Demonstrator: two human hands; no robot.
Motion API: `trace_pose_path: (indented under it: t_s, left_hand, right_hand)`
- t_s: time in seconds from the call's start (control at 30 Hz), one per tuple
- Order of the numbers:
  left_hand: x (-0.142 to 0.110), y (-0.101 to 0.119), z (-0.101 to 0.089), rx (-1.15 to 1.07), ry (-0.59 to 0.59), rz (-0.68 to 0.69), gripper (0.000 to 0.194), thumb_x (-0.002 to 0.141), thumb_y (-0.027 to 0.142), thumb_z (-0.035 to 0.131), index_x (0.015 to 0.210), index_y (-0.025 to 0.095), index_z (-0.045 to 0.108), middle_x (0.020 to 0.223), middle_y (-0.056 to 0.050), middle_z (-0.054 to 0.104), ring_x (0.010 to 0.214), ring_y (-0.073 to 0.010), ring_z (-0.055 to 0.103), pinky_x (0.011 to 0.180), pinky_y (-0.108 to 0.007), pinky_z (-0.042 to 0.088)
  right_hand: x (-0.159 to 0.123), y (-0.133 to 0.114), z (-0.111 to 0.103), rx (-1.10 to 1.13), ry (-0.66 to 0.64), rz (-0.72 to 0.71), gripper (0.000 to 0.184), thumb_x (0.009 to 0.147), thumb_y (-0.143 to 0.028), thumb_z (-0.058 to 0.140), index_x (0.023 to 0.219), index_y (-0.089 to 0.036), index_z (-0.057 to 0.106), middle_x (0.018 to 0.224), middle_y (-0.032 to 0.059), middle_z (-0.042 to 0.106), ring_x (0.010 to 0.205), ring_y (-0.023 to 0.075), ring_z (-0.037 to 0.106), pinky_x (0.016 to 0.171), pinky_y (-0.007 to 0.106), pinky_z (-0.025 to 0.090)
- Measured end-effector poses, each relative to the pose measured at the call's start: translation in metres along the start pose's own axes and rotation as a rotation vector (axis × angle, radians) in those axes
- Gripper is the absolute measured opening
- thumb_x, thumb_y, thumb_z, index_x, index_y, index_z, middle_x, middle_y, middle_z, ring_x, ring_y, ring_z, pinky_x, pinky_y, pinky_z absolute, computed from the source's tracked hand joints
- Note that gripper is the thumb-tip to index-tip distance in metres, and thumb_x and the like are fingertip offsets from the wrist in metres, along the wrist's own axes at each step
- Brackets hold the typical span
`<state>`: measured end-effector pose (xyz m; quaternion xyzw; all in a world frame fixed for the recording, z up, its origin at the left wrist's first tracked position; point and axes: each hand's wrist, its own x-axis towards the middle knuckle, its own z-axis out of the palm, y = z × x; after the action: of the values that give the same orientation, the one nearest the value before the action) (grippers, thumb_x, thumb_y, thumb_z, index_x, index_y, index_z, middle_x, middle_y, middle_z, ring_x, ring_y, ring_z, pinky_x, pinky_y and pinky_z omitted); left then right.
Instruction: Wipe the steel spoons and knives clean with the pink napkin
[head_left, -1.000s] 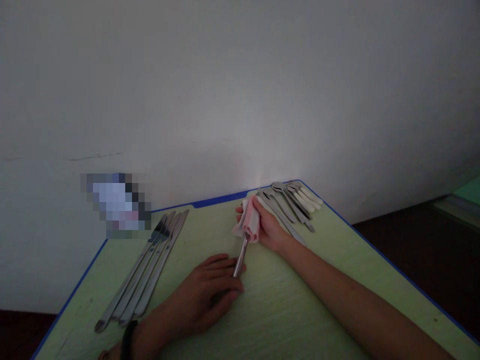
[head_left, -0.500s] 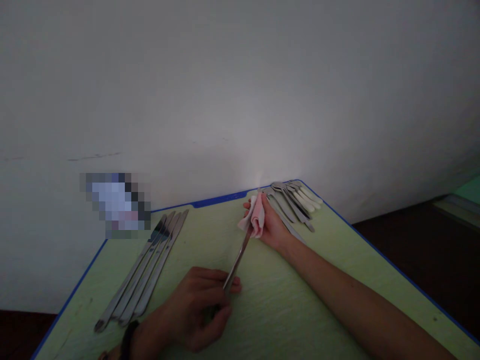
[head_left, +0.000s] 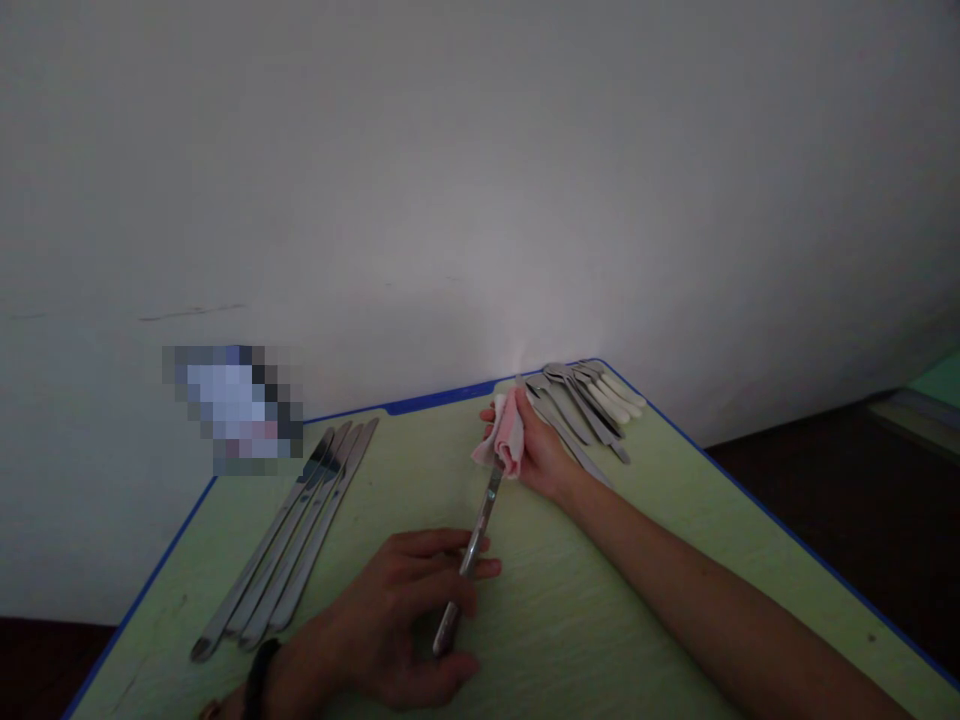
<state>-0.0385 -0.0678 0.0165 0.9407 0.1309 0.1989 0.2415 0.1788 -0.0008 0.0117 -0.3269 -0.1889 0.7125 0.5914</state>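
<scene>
My left hand (head_left: pixel 409 615) pinches the handle end of a long metal knife (head_left: pixel 469 552) that runs up and to the right across the green table (head_left: pixel 525 600). Its far end disappears into a pink cloth (head_left: pixel 504 437), which my right hand (head_left: pixel 536 450) has closed around it. Both hands sit near the middle of the table, the right one nearer the wall.
Several long metal knives (head_left: pixel 292 540) lie side by side at the left of the table. A pile of cutlery (head_left: pixel 585 405), some with white handles, lies at the back right corner behind my right hand. The table has a blue edge and stands against a white wall.
My left hand has lifted off the table and slid back along the knife, now pinching its lower handle. The cloth in my right hand has shifted a little along the blade.
</scene>
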Motion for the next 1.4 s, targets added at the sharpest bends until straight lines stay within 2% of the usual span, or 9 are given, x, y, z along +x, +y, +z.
trace_pose_path:
  t_s: [0.13, 0.3, 0.5, 0.67, 0.77, 0.93, 1.07, 1.23, 1.4]
  left_hand:
    - [0.003, -0.001, 0.000, 0.089, -0.128, 0.016, 0.037, 0.077, 0.054, 0.065, 0.098, 0.024, 0.060, 0.127, -0.006, 0.063, 0.121, -0.0240, 0.053, 0.103, -0.035, 0.039]
    - [0.010, -0.002, 0.001, 0.103, -0.176, -0.029, 0.038, 0.083, 0.055, 0.060, 0.106, 0.024, 0.059, 0.131, -0.006, 0.059, 0.124, -0.0219, 0.050, 0.104, -0.034, 0.038]
    - [0.009, -0.003, 0.005, 0.068, -0.163, -0.122, 0.033, 0.089, 0.046, 0.056, 0.114, 0.026, 0.057, 0.137, -0.005, 0.053, 0.128, -0.0197, 0.045, 0.106, -0.033, 0.037]
    - [0.006, -0.009, 0.013, 0.125, -0.033, -0.225, 0.022, 0.093, 0.032, 0.053, 0.113, 0.024, 0.059, 0.131, -0.005, 0.058, 0.128, -0.0214, 0.044, 0.107, -0.038, 0.039]
    - [0.004, -0.013, 0.014, 0.131, 0.023, -0.251, 0.019, 0.093, 0.024, 0.049, 0.109, 0.023, 0.060, 0.123, -0.005, 0.063, 0.123, -0.0207, 0.049, 0.105, -0.038, 0.041]
    - [0.004, -0.015, 0.011, 0.096, 0.084, -0.246, 0.020, 0.095, 0.020, 0.045, 0.108, 0.022, 0.059, 0.121, -0.005, 0.063, 0.116, -0.0174, 0.055, 0.101, -0.034, 0.044]
    - [0.005, -0.015, 0.009, 0.089, 0.086, -0.224, 0.020, 0.095, 0.019, 0.043, 0.106, 0.022, 0.059, 0.122, -0.006, 0.062, 0.115, -0.0165, 0.054, 0.100, -0.032, 0.045]
    - [0.004, -0.015, 0.010, 0.101, 0.055, -0.183, 0.018, 0.094, 0.019, 0.045, 0.103, 0.022, 0.060, 0.121, -0.005, 0.063, 0.118, -0.0175, 0.052, 0.101, -0.034, 0.044]
    - [0.007, -0.012, 0.009, 0.116, 0.038, -0.215, 0.018, 0.092, 0.017, 0.047, 0.102, 0.022, 0.061, 0.119, -0.005, 0.064, 0.120, -0.0190, 0.051, 0.103, -0.037, 0.043]
  right_hand:
    - [0.000, 0.000, 0.001, -0.022, -0.005, 0.022, 0.042, 0.092, -0.051, 0.041, 0.079, -0.015, 0.061, 0.070, 0.0023, 0.068, 0.051, 0.0107, 0.059, 0.047, 0.022, 0.049]
    - [-0.003, 0.003, 0.002, -0.160, -0.085, 0.016, 0.043, 0.091, -0.051, 0.043, 0.081, -0.013, 0.061, 0.074, 0.0064, 0.070, 0.054, 0.0125, 0.061, 0.050, 0.024, 0.052]
    - [-0.004, 0.009, -0.001, -0.326, -0.214, 0.023, 0.043, 0.082, -0.054, 0.057, 0.082, -0.012, 0.064, 0.081, 0.0092, 0.071, 0.061, 0.0146, 0.063, 0.056, 0.029, 0.055]
    - [-0.007, 0.011, -0.002, -0.424, -0.288, 0.061, 0.048, 0.077, -0.058, 0.060, 0.081, -0.010, 0.066, 0.079, 0.0102, 0.071, 0.062, 0.0146, 0.064, 0.057, 0.027, 0.053]
    - [-0.008, 0.011, -0.001, -0.387, -0.259, 0.042, 0.047, 0.076, -0.058, 0.061, 0.081, -0.011, 0.065, 0.080, 0.0100, 0.071, 0.064, 0.0152, 0.064, 0.060, 0.028, 0.053]
    - [-0.006, 0.010, 0.003, -0.257, -0.185, -0.004, 0.046, 0.079, -0.059, 0.056, 0.084, -0.014, 0.062, 0.080, 0.0081, 0.070, 0.068, 0.0176, 0.065, 0.062, 0.032, 0.054]
    - [-0.001, 0.012, 0.002, -0.208, -0.085, -0.084, 0.050, 0.078, -0.065, 0.052, 0.084, -0.016, 0.061, 0.074, 0.0042, 0.067, 0.065, 0.0153, 0.062, 0.064, 0.029, 0.051]
    - [0.005, 0.019, -0.002, -0.381, 0.100, -0.231, 0.057, 0.069, -0.075, 0.051, 0.068, -0.018, 0.055, 0.056, -0.0016, 0.055, 0.052, 0.0117, 0.050, 0.052, 0.024, 0.040]
    - [0.000, 0.019, -0.001, -0.490, 0.080, -0.201, 0.060, 0.067, -0.078, 0.049, 0.061, -0.019, 0.049, 0.048, -0.0030, 0.048, 0.042, 0.0095, 0.043, 0.039, 0.023, 0.030]
